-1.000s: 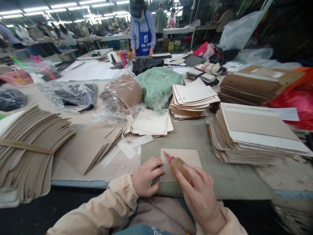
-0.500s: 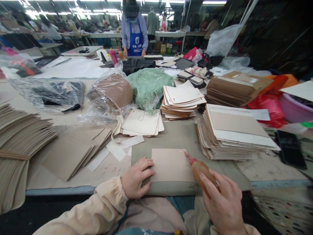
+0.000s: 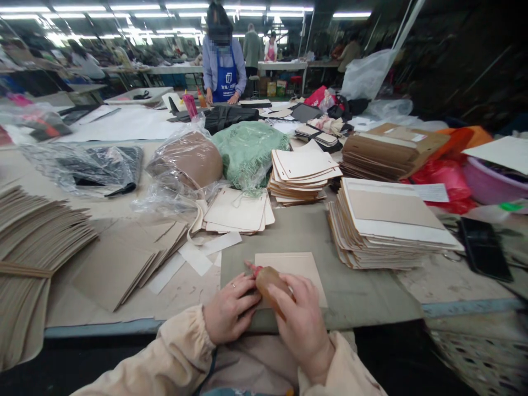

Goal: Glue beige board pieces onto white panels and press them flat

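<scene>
Fingers of the left hand [image 3: 230,308] lie loosely curled and pressed down on the left edge of a tan card panel [image 3: 297,269], a ring showing on one finger. Just beside it, the right hand [image 3: 303,324] is wrapped around an amber glue bottle [image 3: 269,281], fingers closed over its body, its red nozzle [image 3: 252,268] pointing up-left over the panel's left corner. The panel lies flat on a grey-green mat [image 3: 350,286] at the near edge of the tabletop [image 3: 185,291].

Along the left edge sits a fanned stack of brown card sheets [image 3: 41,236], then looser tan sheets [image 3: 124,258] and white paper strips [image 3: 198,253]. Behind the mat lie cream shaped panels [image 3: 239,209], a taller pile of them [image 3: 303,170], and to the right a thick stack of white-edged boards [image 3: 391,220]. Farther back are clear plastic bags holding brown [image 3: 190,159] and green material [image 3: 247,146]. A black phone [image 3: 484,247] lies near the right edge.

Across the tabletop a person in a blue apron [image 3: 225,71] stands at work; ceiling strip lights run over more tables behind. The bottle's lower half is hidden by the right hand, and the nozzle tip is blurred, so whether it touches the panel cannot be told.
</scene>
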`<state>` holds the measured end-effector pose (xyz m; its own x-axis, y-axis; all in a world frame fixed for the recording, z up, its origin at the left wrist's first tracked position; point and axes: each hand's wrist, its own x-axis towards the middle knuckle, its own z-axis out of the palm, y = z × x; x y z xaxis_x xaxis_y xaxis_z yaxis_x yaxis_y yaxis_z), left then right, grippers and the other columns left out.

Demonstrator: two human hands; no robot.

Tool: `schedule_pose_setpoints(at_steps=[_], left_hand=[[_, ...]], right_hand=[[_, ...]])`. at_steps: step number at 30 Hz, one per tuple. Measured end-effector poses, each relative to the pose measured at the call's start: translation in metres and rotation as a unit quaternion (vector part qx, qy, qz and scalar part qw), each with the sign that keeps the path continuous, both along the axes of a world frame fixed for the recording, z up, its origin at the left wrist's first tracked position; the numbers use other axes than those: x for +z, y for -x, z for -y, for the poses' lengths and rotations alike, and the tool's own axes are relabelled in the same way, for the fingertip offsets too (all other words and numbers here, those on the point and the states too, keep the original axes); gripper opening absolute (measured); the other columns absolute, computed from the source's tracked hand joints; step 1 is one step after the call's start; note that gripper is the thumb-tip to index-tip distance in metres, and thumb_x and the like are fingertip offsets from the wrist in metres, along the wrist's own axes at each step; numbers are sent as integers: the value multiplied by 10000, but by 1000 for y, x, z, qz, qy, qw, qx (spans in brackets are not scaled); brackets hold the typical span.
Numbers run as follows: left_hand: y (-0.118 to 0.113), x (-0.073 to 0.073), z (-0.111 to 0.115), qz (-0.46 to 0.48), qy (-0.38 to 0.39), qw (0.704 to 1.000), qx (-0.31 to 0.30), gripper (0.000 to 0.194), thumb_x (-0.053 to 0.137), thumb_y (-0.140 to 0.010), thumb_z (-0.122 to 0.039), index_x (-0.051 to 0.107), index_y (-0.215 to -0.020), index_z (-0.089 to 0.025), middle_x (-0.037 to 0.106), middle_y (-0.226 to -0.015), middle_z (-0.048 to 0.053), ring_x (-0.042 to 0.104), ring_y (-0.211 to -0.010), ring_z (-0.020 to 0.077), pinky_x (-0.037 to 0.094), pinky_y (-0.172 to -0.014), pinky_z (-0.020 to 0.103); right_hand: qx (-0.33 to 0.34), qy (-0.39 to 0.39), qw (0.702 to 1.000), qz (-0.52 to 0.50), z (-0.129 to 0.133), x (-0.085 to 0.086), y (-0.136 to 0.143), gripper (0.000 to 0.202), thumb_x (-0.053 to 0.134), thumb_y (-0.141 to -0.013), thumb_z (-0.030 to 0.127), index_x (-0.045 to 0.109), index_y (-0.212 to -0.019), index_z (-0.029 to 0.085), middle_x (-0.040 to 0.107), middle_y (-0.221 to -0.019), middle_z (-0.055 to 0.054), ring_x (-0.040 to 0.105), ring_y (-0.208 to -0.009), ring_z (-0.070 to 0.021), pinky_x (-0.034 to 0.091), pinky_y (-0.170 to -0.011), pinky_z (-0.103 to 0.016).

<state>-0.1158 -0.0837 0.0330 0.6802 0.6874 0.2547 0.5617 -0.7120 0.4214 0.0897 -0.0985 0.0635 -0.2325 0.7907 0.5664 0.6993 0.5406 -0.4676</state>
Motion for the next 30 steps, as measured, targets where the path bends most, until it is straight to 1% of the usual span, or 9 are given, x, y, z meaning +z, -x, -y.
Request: schedule_pose_setpoints(at_steps=[2, 4, 6, 8, 10, 12, 16, 22, 30], left_hand=[[1, -2, 5, 9, -13, 1000, 9, 331, 473, -818, -105, 613, -1104, -193, 585, -1164, 116, 488, -1199, 244, 398, -1056, 462], [2, -4, 9, 24, -22, 999, 17, 294, 464, -830, -94, 628, -1054, -190, 609, -1088, 104, 524, -1134, 227, 433, -1027, 437], [2, -7, 10, 40, -23, 999, 23, 258, 465, -839, -92, 636, -1008, -185, 623, -1024, 93, 544, -1078, 216, 462, -993, 414], [2, -8, 9, 54, -24, 998, 30, 239, 463, -849, -87, 639, -983, -178, 629, -986, 87, 551, -1045, 208, 472, -975, 401], [1, -9, 8, 65, -27, 997, 34, 230, 465, -853, -85, 640, -974, -174, 628, -971, 85, 551, -1031, 201, 466, -980, 402], [1, -10, 7, 67, -26, 997, 34, 223, 471, -853, -85, 641, -970, -172, 623, -970, 87, 548, -1031, 197, 451, -995, 404], [1, -12, 8, 63, -22, 997, 35, 225, 484, -845, -82, 640, -983, -167, 607, -955, 87, 542, -1034, 198, 440, -1003, 404], [1, -13, 9, 61, -34, 997, 37, 215, 483, -844, -83, 646, -957, -166, 595, -916, 81, 539, -1031, 204, 455, -981, 407], [1, -12, 8, 54, -23, 998, 27, 210, 487, -831, -67, 639, -940, -161, 586, -874, 67, 547, -1025, 197, 433, -1010, 418]], right_hand=[[-37, 28, 995, -89, -2, 1, -5, 251, 565, -828, 126, 611, -1049, 235, 551, -1091, -89, 535, -1013, -230, 481, -839, -398], [-97, 43, 982, -157, 0, 0, -25, 259, 635, -806, 223, 584, -1060, 212, 536, -1104, -99, 534, -1044, -251, 470, -867, -420], [-137, 55, 972, -184, 6, -1, -55, 296, 665, -790, 289, 573, -1058, 204, 532, -1137, -106, 533, -1056, -270, 445, -896, -451], [-145, 47, 978, -140, 14, -2, -84, 306, 682, -776, 304, 586, -1049, 207, 542, -1138, -103, 537, -1050, -278, 420, -920, -470], [-110, 36, 991, -68, 23, -2, -105, 262, 674, -783, 300, 601, -1022, 222, 546, -1138, -98, 545, -1027, -274, 431, -895, -459], [-47, 25, 999, -8, 28, -3, -113, 200, 637, -813, 247, 614, -1013, 244, 547, -1137, -93, 549, -1014, -262, 455, -852, -436], [70, -9, 996, 53, 22, -8, -98, 291, 582, -833, 98, 626, -1067, 265, 554, -1158, -88, 523, -1048, -254, 480, -832, -428], [104, -43, 991, 74, 0, -14, -81, 292, 573, -825, 47, 653, -1041, 226, 573, -1160, -110, 496, -1072, -268, 470, -862, -466], [188, 39, 977, 94, 14, 12, -91, 274, 513, -875, 82, 638, -1095, 188, 566, -1160, -120, 496, -1049, -238, 490, -825, -369]])
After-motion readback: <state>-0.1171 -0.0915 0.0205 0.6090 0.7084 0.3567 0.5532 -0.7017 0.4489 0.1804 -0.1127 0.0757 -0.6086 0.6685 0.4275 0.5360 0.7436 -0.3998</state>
